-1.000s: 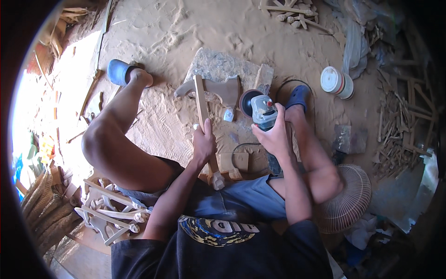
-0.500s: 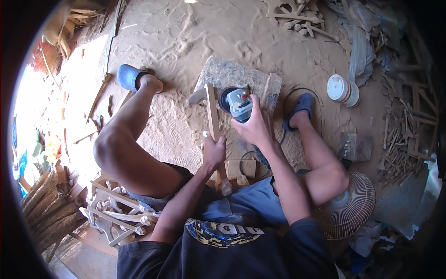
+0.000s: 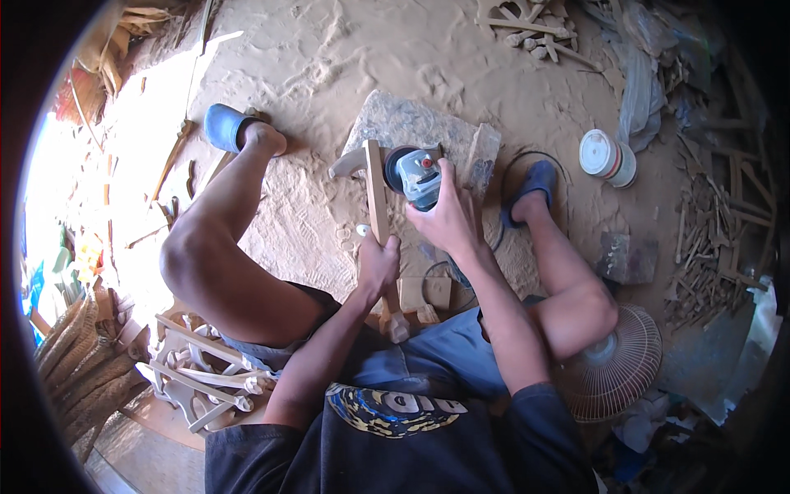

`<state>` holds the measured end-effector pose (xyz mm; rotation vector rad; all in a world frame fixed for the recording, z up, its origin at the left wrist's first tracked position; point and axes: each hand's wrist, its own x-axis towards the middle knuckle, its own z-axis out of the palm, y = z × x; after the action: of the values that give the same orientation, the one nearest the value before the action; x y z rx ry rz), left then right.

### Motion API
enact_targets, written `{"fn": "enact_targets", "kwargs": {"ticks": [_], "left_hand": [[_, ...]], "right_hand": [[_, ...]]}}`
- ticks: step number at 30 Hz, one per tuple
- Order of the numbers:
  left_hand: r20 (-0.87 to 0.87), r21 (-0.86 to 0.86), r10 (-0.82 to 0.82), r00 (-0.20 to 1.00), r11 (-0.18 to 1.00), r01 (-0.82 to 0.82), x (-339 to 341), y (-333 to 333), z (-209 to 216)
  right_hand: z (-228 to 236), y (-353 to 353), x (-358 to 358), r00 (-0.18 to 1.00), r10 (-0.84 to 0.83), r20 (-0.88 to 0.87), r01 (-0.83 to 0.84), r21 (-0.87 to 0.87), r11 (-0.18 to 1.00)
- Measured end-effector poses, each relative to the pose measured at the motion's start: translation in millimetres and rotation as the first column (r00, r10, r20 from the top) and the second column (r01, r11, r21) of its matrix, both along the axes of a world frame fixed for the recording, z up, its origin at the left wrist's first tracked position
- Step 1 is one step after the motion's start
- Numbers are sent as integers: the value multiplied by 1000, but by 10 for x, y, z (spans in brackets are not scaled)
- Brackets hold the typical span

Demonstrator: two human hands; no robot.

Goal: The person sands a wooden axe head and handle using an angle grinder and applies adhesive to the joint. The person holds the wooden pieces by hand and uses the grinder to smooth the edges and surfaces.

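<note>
My left hand is wrapped round a long pale wooden leg, whose lower end reaches back to my lap. A curved wooden arm juts left from the leg's far end. In my right hand is an angle grinder with a grey body and a red button. Its dark disc sits right against the leg's right side, near the top; whether it touches cannot be made out. Beyond both lies a dusty work block on the sandy ground.
Carved wooden pieces are piled by my left thigh. A round fan stands beside my right knee. At the right are a white tub, a dark block and heaped wood scraps. The grinder's cable loops near my right foot.
The grinder has shifted slightly left and tilted a little, still beside the leg. The leg's far end has moved slightly up in the picture. Both hands keep their grip.
</note>
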<state>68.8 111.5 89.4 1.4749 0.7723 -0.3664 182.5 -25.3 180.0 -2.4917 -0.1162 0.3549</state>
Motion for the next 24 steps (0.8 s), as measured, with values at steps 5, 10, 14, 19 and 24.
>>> {"fn": "enact_targets", "kwargs": {"ticks": [5,10,14,19,24], "left_hand": [[4,25,-9,1000,1000,9,-18,-7,-22],[6,59,-26,1000,998,26,-2,-22,16],[4,47,-2,1000,999,2,-18,-15,13],[-31,-8,14,999,1000,-14,16,-20,43],[-57,-34,21,998,999,-23,20,1,68]], "right_hand": [[15,-28,-36,999,-15,-47,12,-57,998],[-16,-144,-135,997,-44,-62,37,-107,994],[116,-142,-208,985,-67,-158,48,-121,991],[112,-262,-263,985,-66,-157,54,-80,995],[95,-434,-270,969,-86,-231,78,-45,996]]}}
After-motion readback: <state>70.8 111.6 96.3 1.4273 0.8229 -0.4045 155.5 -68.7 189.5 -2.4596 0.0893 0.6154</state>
